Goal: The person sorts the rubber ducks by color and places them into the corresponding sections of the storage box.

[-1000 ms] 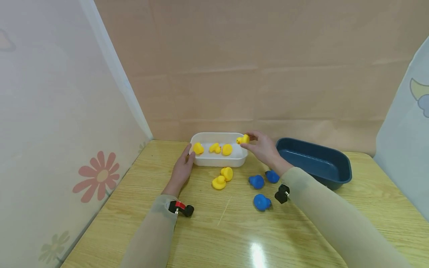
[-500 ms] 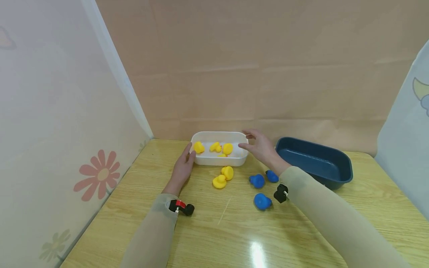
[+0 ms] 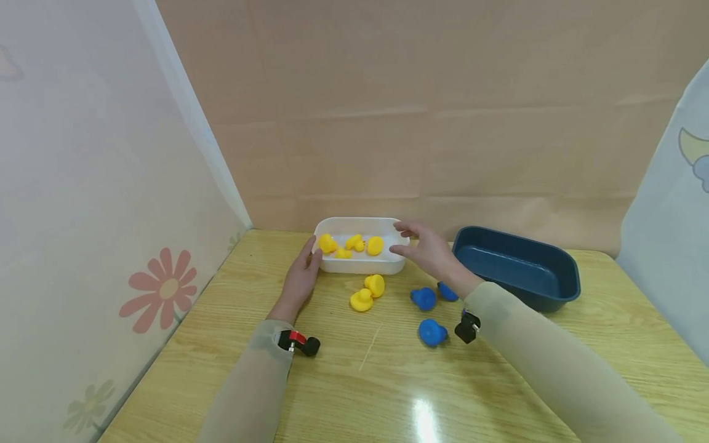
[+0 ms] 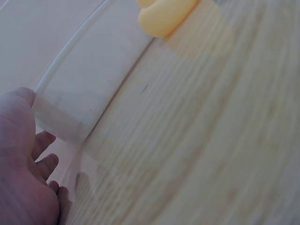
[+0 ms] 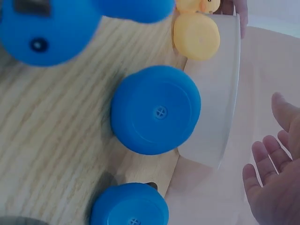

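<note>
A white plastic tub point(image 3: 362, 267) holding several yellow rubber ducks stands against the back of the table. My left hand point(image 3: 301, 275) rests at its left end; in the left wrist view the thumb lies at the rim, with the fingers loosely bent by the end wall. Over the tub's right end, my right hand point(image 3: 429, 249) has thumb and fingers spread, nothing between them. One yellow duck point(image 3: 343, 253) lies by the front wall inside. Two more, an upright duck point(image 3: 362, 300) and a tipped duck point(image 3: 375, 285), are on the table before the tub.
Blue rubber ducks lie tipped over near the right forearm: one blue duck point(image 3: 432, 333) in front, another blue duck point(image 3: 423, 299) behind it, and a third partly hidden. A dark blue tub point(image 3: 554, 295) stands at the back right. Brown paper point(image 3: 354, 123) covers the back wall.
My right hand has let go of a yellow duck, which dropped into the white tub and rolled left along the front wall. The left hand has stayed at the tub's left end.
</note>
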Available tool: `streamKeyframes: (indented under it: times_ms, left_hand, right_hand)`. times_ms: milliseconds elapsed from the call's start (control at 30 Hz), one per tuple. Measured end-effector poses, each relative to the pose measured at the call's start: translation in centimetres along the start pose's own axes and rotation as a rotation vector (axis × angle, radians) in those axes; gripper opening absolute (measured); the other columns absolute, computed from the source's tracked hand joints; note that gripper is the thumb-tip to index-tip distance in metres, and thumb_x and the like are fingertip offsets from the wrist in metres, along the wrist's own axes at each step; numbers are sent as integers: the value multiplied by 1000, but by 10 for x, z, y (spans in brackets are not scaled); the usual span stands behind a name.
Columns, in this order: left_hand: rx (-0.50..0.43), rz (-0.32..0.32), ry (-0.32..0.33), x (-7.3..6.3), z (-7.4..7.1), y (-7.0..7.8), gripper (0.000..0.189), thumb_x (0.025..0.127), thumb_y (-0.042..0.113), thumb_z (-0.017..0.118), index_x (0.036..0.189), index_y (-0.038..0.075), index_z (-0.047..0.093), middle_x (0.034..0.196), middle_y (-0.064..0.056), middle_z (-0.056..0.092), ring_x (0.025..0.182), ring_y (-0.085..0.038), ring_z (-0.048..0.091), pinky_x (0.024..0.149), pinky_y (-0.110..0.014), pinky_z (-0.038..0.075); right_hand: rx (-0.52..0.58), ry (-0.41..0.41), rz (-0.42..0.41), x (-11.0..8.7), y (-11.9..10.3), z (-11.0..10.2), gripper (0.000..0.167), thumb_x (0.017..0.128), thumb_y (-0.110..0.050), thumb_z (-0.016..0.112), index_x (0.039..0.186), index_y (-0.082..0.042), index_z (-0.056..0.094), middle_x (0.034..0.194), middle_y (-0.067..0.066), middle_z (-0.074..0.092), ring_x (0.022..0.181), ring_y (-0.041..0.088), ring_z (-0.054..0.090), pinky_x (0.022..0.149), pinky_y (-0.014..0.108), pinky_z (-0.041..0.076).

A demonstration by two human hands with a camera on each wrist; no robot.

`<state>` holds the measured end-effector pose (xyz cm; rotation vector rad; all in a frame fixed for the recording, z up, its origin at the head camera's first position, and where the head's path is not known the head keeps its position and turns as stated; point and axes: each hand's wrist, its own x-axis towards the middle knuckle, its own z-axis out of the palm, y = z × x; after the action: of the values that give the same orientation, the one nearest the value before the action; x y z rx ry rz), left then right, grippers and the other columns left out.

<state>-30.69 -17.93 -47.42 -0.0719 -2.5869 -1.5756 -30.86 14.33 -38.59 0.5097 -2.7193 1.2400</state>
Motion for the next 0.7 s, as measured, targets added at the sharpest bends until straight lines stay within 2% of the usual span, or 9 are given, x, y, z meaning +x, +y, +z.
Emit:
streamKeyframes:
  times_ms: [200, 433, 700]
  left_hand:
    - [12, 1, 3, 0, 0, 0, 64, 119, 50, 42, 177, 29, 27, 173, -17, 42, 161, -40, 36, 131, -60, 28]
    - [18, -5, 3, 1, 0, -1, 65, 119, 55, 41, 177, 29, 28, 173, -17, 43, 161, -39, 37, 131, -59, 29]
    - [11, -8, -1, 0, 0, -1, 64, 119, 54, 40, 177, 30, 29, 176, -14, 38, 164, -38, 31, 132, -61, 27]
  right_hand:
    - [-1, -25, -24, -9, -3, 2, 61, 101, -23, 85, 155, -8, 62, 153, 13, 63, 139, 37, 58, 118, 62, 47]
    - [2, -51, -35, -20, -7, 5, 63, 100, -26, 86, 156, -9, 62, 153, 12, 63, 141, 38, 57, 117, 63, 48]
    - [6, -74, -24, -31, -10, 10, 61, 100, -31, 86, 155, -14, 64, 151, 9, 66, 141, 37, 59, 116, 63, 49]
